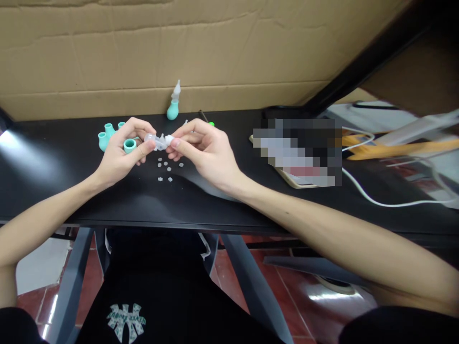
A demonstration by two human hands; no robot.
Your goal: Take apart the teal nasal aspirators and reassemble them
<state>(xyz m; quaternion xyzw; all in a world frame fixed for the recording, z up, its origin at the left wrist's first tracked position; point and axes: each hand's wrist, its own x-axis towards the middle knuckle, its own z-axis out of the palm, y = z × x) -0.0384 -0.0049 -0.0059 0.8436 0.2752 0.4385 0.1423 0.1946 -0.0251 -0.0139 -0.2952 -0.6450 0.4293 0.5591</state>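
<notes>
Between my hands is a clear plastic piece with a small spout on top. My left hand pinches its rounded left end. At the other end, my right hand grips a small white part between thumb and fingers, against the clear piece. Several teal rubber bulbs stand beside and behind my left hand, one with its open mouth showing. Below the hands, several tiny translucent discs lie scattered on the black table.
A teal bulb with a clear nozzle stands at the back by the cardboard wall. A green-tipped tool lies partly behind my right hand. On the right are a blurred-out device, a white cable and a yellow-orange item.
</notes>
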